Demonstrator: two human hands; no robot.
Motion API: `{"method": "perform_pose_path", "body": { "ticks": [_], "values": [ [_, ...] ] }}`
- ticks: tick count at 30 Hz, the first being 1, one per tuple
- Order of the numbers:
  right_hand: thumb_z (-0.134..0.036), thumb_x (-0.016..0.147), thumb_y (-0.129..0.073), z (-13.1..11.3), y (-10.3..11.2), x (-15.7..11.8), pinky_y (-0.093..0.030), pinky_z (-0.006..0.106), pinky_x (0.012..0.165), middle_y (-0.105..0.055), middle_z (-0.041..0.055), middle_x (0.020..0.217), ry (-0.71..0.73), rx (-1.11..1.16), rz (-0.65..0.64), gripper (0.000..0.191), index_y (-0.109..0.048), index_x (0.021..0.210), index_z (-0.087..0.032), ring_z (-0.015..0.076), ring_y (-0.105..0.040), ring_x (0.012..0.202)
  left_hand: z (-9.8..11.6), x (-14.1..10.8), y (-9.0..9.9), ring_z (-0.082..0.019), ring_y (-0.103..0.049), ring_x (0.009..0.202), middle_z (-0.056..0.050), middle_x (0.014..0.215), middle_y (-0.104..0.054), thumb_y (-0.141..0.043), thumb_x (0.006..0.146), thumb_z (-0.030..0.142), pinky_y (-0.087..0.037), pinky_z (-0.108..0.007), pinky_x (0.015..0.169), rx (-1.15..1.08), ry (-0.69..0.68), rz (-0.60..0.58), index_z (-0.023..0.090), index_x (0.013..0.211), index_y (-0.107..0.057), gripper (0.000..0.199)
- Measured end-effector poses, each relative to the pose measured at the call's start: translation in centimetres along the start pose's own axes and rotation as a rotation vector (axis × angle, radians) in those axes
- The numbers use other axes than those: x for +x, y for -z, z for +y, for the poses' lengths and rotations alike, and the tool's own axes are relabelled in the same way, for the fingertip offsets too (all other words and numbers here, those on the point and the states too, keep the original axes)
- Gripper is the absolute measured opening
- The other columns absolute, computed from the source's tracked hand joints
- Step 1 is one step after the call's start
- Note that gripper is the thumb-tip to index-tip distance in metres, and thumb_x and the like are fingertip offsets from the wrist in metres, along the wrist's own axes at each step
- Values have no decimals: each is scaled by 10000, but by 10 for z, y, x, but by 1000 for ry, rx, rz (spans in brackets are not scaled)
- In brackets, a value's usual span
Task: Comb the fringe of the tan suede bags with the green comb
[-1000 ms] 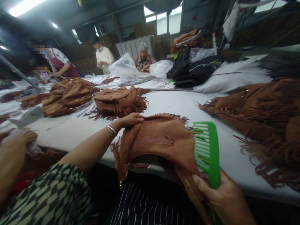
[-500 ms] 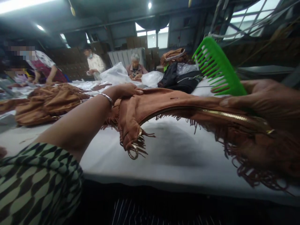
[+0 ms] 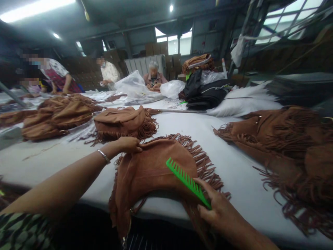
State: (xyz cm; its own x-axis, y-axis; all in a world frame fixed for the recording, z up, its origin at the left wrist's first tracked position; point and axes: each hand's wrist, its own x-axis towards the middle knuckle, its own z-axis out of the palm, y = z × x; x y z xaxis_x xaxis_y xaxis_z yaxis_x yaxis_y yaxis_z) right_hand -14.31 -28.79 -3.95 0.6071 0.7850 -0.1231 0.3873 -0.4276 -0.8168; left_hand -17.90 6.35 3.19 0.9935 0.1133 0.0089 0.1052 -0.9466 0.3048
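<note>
A brown fringed bag (image 3: 156, 170) lies on its side on the white-covered table, its fringe spread out along the far and right edges. Part of it hangs over the table's near edge. With fingers closed, my left hand (image 3: 130, 144) grips the bag's upper left edge. In my right hand (image 3: 217, 206) is a green wide-toothed comb (image 3: 186, 180), held by one end above the bag's lower right part. The comb's teeth point up and to the right.
Another fringed bag (image 3: 119, 121) stands just behind. Brown bags are heaped at left (image 3: 57, 116) and right (image 3: 288, 139). Black folded material (image 3: 208, 97) and clear plastic bags (image 3: 135, 86) sit farther back. Several people work across the table (image 3: 179, 119).
The bag has come down from being held up, zipper showing, to lying on the table. My right hand has moved left and down with the comb, off the bag's right end.
</note>
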Motion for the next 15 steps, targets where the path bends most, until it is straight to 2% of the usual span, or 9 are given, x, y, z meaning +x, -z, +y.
{"method": "perform_pose_path", "body": {
  "ticks": [2, 4, 6, 8, 9, 10, 12, 14, 15],
  "values": [
    [-277, 726, -485, -1, 9, 2, -468, 354, 880, -672, 115, 1043, 22, -2, -34, 577, -484, 1284, -132, 226, -620, 987, 8, 16, 3, -224, -566, 1033, -85, 1126, -592, -599, 843, 394, -487, -402, 887, 29, -15, -3, 144, 1104, -588, 361],
    [-433, 820, -423, 0, 24, 8, -505, 331, 727, -686, 93, 835, -49, 32, 16, 424, -585, 1081, -140, 205, -646, 767, 26, 40, -3, -221, -566, 1035, -74, 1106, -615, -612, 826, 411, -467, -362, 906, 50, -88, -20, 179, 1089, -614, 350],
    [-563, 871, -287, 5, 44, 17, -465, 287, 539, -606, 37, 584, -197, 40, 158, 493, -580, 844, -167, 163, -571, 515, 48, 64, -23, -186, -575, 1023, -51, 1120, -627, -538, 873, 402, -455, -311, 914, 56, -279, -50, 222, 1148, -598, 334],
    [-596, 886, -206, 13, 64, 30, -394, 258, 454, -538, 11, 490, -315, -24, 300, 537, -523, 735, -190, 139, -495, 413, 65, 82, -54, -158, -560, 1065, -25, 1154, -627, -474, 910, 351, -422, -269, 955, 44, -557, -29, 235, 1157, -595, 299],
    [-581, 895, -206, 17, 73, 39, -378, 252, 454, -547, 15, 500, -334, -101, 330, 520, -510, 733, -192, 137, -498, 417, 69, 86, -71, -153, -567, 1042, -20, 1118, -643, -442, 925, 363, -421, -262, 945, 56, -647, -16, 234, 1129, -611, 295],
    [-542, 908, -215, 19, 80, 48, -369, 251, 464, -569, 26, 528, -336, -208, 334, 484, -511, 759, -190, 144, -519, 439, 71, 89, -88, -155, -585, 974, -21, 1022, -669, -409, 936, 365, -429, -272, 915, 85, -672, 26, 222, 1045, -644, 296],
    [-420, 933, -245, 22, 87, 66, -361, 261, 503, -628, 52, 617, -304, -483, 269, 373, -530, 897, -182, 177, -588, 523, 67, 87, -116, -155, -586, 962, -19, 1000, -681, -354, 956, 335, -417, -291, 915, 126, -735, 86, 211, 997, -655, 328],
    [-279, 928, -289, 19, 84, 85, -373, 279, 559, -686, 80, 789, -219, -749, 157, 293, -497, 1115, -192, 221, -656, 673, 61, 82, -131, -153, -578, 994, -21, 1056, -671, -330, 963, 332, -408, -300, 918, 160, -757, 140, 208, 1033, -639, 341],
    [-218, 918, -297, 16, 80, 94, -387, 290, 588, -696, 94, 892, -170, -849, 98, 325, -459, 1200, -202, 241, -672, 753, 60, 80, -134, -155, -575, 1002, -27, 1078, -662, -326, 963, 344, -407, -307, 913, 183, -752, 163, 207, 1054, -627, 342]
  ]
}}
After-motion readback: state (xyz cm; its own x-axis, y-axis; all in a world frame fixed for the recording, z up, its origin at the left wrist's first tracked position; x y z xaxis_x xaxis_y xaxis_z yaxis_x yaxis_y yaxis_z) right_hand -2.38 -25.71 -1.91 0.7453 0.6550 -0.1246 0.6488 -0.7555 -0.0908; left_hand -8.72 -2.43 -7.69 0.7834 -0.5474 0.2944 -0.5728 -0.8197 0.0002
